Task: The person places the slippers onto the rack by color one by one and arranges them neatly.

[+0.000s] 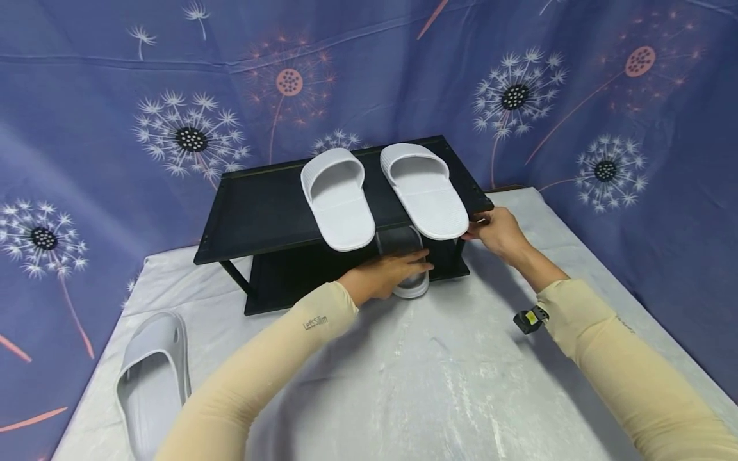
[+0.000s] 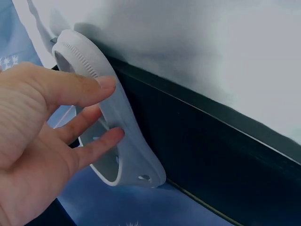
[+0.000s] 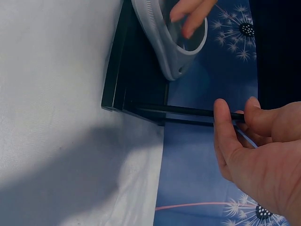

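A grey slipper [image 2: 127,122] lies on the lower board of a black two-tier shoe rack [image 1: 259,211], partly hidden in the head view. My left hand [image 1: 383,275] is at this slipper, its fingers spread and fairly straight over the opening; whether the fingertips touch it I cannot tell. At the rack's right end, my right hand [image 3: 258,136] grips the thin black post near the upper board between thumb and fingers. Side by side on the top board sit two white slippers, the left one [image 1: 346,218] and the right one [image 1: 432,198], both with toes toward the back.
On the white cloth-covered table [image 1: 403,384], another grey slipper [image 1: 152,378] stands at the left, beside my left sleeve. A blue curtain [image 1: 369,64] with dandelion prints hangs behind the rack. A small black device [image 1: 530,319] is strapped at my right wrist.
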A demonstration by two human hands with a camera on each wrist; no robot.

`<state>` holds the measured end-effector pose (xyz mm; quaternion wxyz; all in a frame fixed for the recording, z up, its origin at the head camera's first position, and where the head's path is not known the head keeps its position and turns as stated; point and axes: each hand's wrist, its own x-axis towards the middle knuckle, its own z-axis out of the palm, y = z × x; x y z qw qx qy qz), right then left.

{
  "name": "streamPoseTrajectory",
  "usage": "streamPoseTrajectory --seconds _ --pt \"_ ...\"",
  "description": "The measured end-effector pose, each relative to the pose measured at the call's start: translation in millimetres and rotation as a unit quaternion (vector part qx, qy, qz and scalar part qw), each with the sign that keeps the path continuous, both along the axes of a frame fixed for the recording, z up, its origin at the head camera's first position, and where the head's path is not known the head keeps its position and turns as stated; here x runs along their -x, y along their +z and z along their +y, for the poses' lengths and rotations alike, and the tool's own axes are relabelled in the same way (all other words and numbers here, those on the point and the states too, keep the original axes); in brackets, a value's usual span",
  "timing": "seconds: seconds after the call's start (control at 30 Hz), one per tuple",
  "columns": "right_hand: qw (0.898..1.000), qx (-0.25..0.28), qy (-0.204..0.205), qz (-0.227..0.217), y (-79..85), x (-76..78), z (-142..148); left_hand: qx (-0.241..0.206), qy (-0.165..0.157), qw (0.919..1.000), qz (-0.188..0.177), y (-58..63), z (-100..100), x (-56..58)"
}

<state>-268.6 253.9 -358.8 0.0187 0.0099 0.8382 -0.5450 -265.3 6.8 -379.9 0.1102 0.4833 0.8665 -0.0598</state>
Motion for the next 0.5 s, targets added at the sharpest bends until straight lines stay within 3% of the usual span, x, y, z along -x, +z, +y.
streamPoseTrajectory --seconds 0.1,0.17,0.33,0.5 --pt "1.0 0.007 0.0 0.002 -0.9 0.0 -1 -0.027 0.015 0.9994 -0.018 2.5 -6 -3.4" --pt "1.0 0.008 0.0 0.004 -1.6 0.0 -1 -0.032 0.016 0.9993 -0.006 5.3 -11 -6.2" --pt "1.0 0.007 0.001 0.006 -2.4 0.3 0 -0.061 0.021 0.9956 0.068 12.3 -21 -14.4" --pt "1.0 0.006 0.007 0.005 -2.2 0.3 2 -0.092 0.028 0.9861 0.136 15.5 -33 -25.5"
